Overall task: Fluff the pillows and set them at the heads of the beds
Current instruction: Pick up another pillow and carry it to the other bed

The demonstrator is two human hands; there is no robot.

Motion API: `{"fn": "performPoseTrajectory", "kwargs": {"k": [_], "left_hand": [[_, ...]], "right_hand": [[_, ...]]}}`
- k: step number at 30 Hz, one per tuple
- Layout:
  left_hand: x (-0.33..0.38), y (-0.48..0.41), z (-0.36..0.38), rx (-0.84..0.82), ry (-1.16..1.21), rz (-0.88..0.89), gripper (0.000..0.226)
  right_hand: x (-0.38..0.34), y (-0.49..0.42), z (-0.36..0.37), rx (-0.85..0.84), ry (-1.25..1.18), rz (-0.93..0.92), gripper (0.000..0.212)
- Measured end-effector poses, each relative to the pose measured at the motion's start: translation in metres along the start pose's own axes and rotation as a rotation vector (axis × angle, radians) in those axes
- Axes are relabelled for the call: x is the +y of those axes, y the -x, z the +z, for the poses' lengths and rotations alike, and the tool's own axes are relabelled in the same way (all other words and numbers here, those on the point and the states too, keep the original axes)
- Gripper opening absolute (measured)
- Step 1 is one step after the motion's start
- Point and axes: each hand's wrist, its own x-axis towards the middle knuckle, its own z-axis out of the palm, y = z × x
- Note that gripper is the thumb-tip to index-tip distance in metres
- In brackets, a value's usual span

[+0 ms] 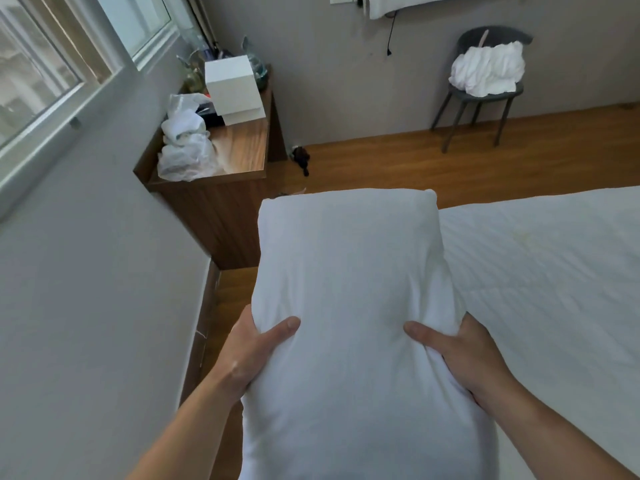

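I hold a white pillow lengthwise in front of me, above the gap between the wall and the bed. My left hand grips its left edge with the thumb pressed into the top. On the right edge sits my right hand, thumb also dug into the fabric. The pillow's far end points toward the wooden desk. The bed, covered in a white sheet, lies to the right, and the pillow overlaps its left edge.
A wooden desk stands against the left wall under the window, holding a white box and crumpled bags. A grey chair with white linen piled on it stands at the far wall. A small dark object lies on the wooden floor.
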Motion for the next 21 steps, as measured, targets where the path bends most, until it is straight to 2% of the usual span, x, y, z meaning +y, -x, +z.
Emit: {"fn": "performPoseTrajectory", "kwargs": {"k": [3, 6, 11, 15, 21], "left_hand": [[0.016, -0.043, -0.004, 0.021, 0.019, -0.025, 0.122], [0.027, -0.095, -0.010, 0.028, 0.053, -0.043, 0.132], [0.054, -0.205, -0.028, 0.003, 0.063, -0.052, 0.131], [0.097, -0.297, -0.051, -0.046, 0.020, -0.031, 0.110], [0.144, -0.410, -0.068, -0.129, 0.039, -0.014, 0.098]], "right_hand": [[-0.021, -0.045, 0.011, -0.015, -0.001, -0.003, 0.053], [-0.040, -0.093, 0.025, -0.004, 0.009, -0.006, 0.054], [-0.079, -0.176, 0.060, 0.070, -0.001, -0.017, 0.051], [-0.118, -0.240, 0.093, 0.135, -0.002, 0.013, 0.054], [-0.172, -0.326, 0.125, 0.219, -0.039, 0.009, 0.054]]}}
